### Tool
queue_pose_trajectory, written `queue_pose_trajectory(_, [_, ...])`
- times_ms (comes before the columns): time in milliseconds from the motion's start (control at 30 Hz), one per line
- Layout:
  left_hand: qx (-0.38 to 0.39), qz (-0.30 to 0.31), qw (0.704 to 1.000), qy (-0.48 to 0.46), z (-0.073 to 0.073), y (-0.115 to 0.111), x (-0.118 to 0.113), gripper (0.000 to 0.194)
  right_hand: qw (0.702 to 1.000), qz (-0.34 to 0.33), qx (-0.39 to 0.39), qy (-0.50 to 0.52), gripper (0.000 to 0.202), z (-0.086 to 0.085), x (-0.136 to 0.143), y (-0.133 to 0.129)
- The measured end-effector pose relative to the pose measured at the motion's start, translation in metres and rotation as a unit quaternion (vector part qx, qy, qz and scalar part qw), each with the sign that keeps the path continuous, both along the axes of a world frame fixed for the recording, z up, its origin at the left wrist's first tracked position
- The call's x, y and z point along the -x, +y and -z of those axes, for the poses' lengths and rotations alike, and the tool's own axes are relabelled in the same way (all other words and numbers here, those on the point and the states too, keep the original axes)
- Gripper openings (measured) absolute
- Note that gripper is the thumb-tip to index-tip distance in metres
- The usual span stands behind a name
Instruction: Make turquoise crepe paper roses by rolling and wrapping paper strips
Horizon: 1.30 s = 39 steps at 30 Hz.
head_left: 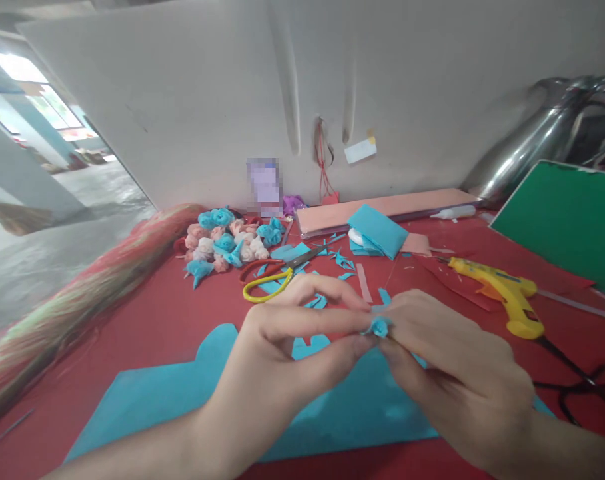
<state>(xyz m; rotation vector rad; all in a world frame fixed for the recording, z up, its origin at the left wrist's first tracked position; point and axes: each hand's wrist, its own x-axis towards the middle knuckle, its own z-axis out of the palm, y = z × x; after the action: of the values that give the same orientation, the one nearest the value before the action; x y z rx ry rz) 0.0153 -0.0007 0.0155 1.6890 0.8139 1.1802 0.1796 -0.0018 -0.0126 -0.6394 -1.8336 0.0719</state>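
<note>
A small rolled blue paper flower (380,327) is pinched between the fingertips of both hands, above the middle of the table. My left hand (292,347) is closed on it from the left, thumb below and index finger above. From the right, my right hand (447,360) grips its other side, with the fingers curled; part of the flower is hidden there. Beneath both hands lies a large sheet of blue paper (157,393). Just beyond my left hand rest scissors (267,283) with red and yellow handles, among blue paper scraps (343,260).
Finished paper flowers (225,243) in blue, pink and white are heaped at the back left. A yellow glue gun (507,290) with a black cord lies at right. Folded blue paper (380,230) and a long pink paper pack (382,210) are at the back, beside a green board (562,227).
</note>
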Motion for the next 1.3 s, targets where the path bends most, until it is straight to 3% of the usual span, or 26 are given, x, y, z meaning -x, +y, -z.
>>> queue_pose_trajectory(533, [0.003,0.022,1.0,-0.018,0.011,0.002,-0.002,0.023,0.999,0.018,0.027,0.021,0.015,0.001,0.004,0.0])
queue_pose_trajectory(833, [-0.002,0.022,1.0,0.007,0.007,0.002,0.001,0.02,0.996,0.046,0.061,0.041,0.016,-0.009,0.007,-0.001])
queue_pose_trajectory(1000, [-0.005,0.046,0.999,0.006,0.006,0.003,0.004,0.029,0.992,0.062,0.09,0.064,0.008,-0.008,0.007,-0.004])
queue_pose_trajectory(1200, [-0.062,0.033,0.996,0.051,0.003,0.005,0.006,0.034,0.967,0.012,0.231,0.105,0.019,-0.008,0.006,-0.008])
queue_pose_trajectory(1300, [-0.054,0.038,0.997,0.049,0.003,0.005,0.007,0.03,0.946,-0.02,0.295,0.129,0.028,-0.011,0.007,-0.009])
